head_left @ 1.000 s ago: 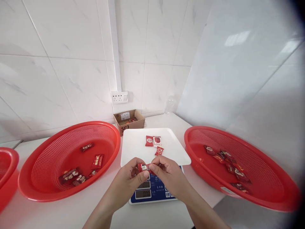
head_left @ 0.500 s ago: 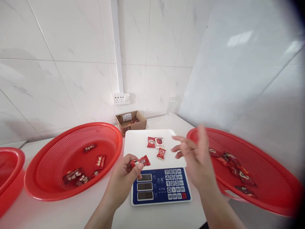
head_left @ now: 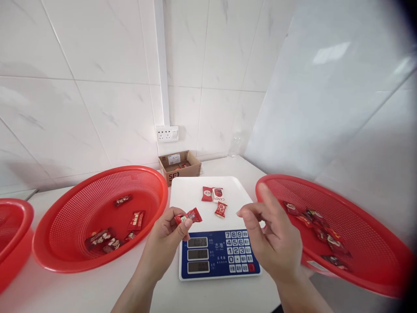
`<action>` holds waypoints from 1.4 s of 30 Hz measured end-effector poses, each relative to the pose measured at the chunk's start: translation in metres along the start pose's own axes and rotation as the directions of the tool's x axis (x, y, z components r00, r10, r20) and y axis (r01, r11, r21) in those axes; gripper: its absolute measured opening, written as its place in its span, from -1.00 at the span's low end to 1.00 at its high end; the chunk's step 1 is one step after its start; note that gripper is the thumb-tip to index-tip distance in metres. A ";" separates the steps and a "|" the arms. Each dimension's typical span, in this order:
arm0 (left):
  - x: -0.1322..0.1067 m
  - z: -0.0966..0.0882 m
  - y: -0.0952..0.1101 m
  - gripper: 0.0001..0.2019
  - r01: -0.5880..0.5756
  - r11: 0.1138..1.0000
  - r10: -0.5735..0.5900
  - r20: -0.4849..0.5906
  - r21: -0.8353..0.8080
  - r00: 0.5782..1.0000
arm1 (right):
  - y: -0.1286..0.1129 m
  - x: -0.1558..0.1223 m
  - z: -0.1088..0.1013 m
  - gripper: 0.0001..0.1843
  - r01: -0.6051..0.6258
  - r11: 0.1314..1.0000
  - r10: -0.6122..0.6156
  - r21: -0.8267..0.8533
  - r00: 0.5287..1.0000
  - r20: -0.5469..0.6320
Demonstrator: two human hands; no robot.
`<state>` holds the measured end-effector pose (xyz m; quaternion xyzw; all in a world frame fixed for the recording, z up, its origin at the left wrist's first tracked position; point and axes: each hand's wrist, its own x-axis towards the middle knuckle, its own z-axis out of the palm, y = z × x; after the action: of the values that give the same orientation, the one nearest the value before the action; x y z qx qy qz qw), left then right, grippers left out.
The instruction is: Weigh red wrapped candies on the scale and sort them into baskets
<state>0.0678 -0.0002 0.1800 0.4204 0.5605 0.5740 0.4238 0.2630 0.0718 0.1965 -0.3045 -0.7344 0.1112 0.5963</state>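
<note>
My left hand (head_left: 161,243) pinches a red wrapped candy (head_left: 188,216) between thumb and fingers, just in front of the white platform of a digital scale (head_left: 192,191). My right hand (head_left: 273,243) holds nothing, its fingers apart, to the right of the scale's blue keypad (head_left: 219,254) and near the right basket. Several wrapped candies lie on the platform: a red one (head_left: 206,194), a white CANDY packet (head_left: 218,194) touching it, and a red one (head_left: 220,210) a little nearer me.
A red mesh basket (head_left: 130,171) with several candies stands left of the scale, another (head_left: 293,181) right of it, and a third (head_left: 14,204) at the far left. A cardboard box (head_left: 180,173) sits against the tiled wall, below a wall socket (head_left: 167,134).
My hands have parted since the earliest frame, with the right hand letting go and moving right, then lower. The left hand keeps the candy.
</note>
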 end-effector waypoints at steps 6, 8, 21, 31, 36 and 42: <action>0.000 0.007 -0.004 -0.70 0.010 0.999 -0.015 0.124 0.036 0.992 | -0.003 -0.009 0.016 -0.68 -0.393 0.917 0.329 0.071 0.843 0.426; -0.001 0.010 -0.008 -0.73 -0.002 0.999 -0.004 0.165 0.037 0.986 | -0.004 -0.014 0.024 -0.69 -0.488 0.869 0.349 0.083 0.723 0.596; -0.002 0.003 -0.006 -0.70 -0.038 0.954 0.028 0.038 0.296 0.999 | 0.050 0.010 0.049 -0.74 -0.231 0.870 0.462 -0.435 0.690 0.557; -0.001 0.000 -0.007 -0.70 -0.067 0.946 0.054 0.049 0.317 0.997 | 0.043 -0.019 0.052 -0.62 0.100 0.937 0.193 -0.335 0.651 0.734; -0.002 -0.001 -0.009 -0.70 -0.060 0.946 0.042 0.064 0.319 0.997 | 0.041 -0.021 0.053 -0.52 0.100 0.903 0.294 -0.418 0.566 0.770; -0.001 0.000 -0.009 -0.70 -0.047 0.947 0.024 0.077 0.318 0.997 | 0.034 -0.023 0.050 -0.51 0.077 0.884 0.347 -0.461 0.553 0.758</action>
<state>0.0681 -0.0011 0.1711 0.5138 0.6227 0.4678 0.3598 0.2288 0.0957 0.1467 -0.4012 -0.9043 0.1170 0.0873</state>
